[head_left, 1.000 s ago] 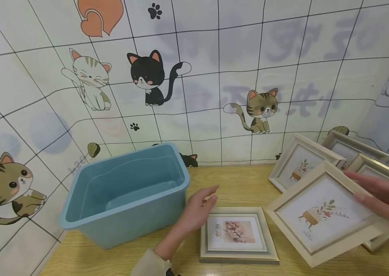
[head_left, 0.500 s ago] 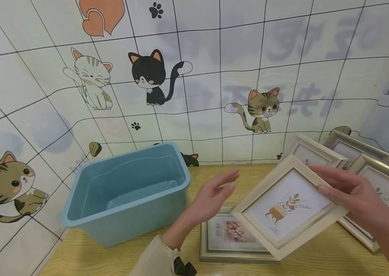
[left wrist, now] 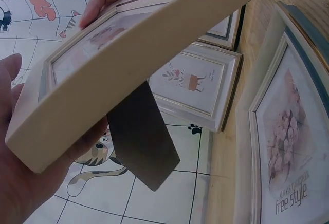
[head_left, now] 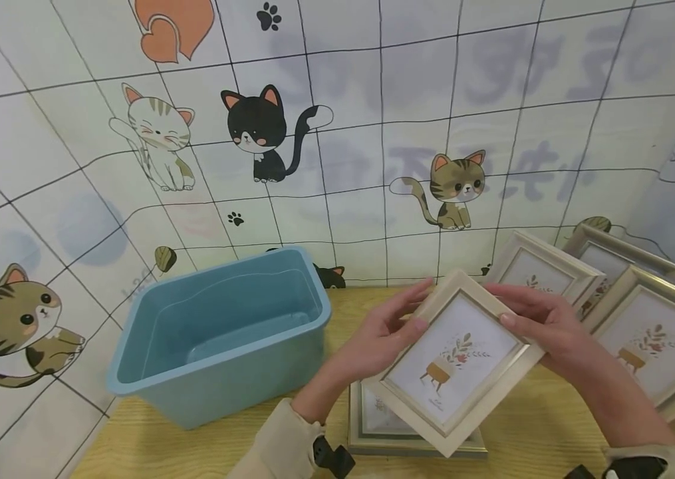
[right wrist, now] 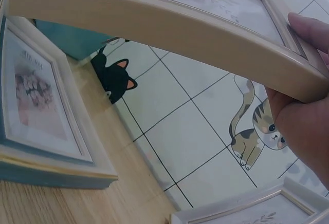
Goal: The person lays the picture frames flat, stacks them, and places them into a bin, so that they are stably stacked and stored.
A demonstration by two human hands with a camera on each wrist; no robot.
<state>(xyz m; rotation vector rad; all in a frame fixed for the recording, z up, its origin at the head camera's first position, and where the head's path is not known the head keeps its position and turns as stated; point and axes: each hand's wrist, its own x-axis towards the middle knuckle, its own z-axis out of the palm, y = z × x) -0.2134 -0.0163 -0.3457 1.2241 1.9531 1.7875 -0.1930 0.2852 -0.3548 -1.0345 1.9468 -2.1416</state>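
A cream picture frame [head_left: 445,379] with a plant-pot print is held tilted between both hands. My right hand [head_left: 552,332] grips its upper right edge, thumb on the front and fingers behind. Along the upper left edge, my left hand [head_left: 382,339] holds it with the thumb at the front rim and the other fingers partly hidden behind. The left wrist view shows a dark stand [left wrist: 144,136] folding out from the frame's back. Below it on the table lies another picture frame [head_left: 367,442], with a pink flower print and the words "free style" [left wrist: 288,131], partly covered in the head view.
An open blue plastic bin [head_left: 223,372] stands to the left on the wooden table [head_left: 128,439]. At the right lean several more frames, among them a gold-edged one [head_left: 660,326] and a cream one [head_left: 535,266]. A cat-patterned wall covering [head_left: 349,219] rises behind.
My right hand has carried the frame leftward, away from the leaning group and over the flat one. My left hand has risen to the right and taken hold of the frame's left edge.
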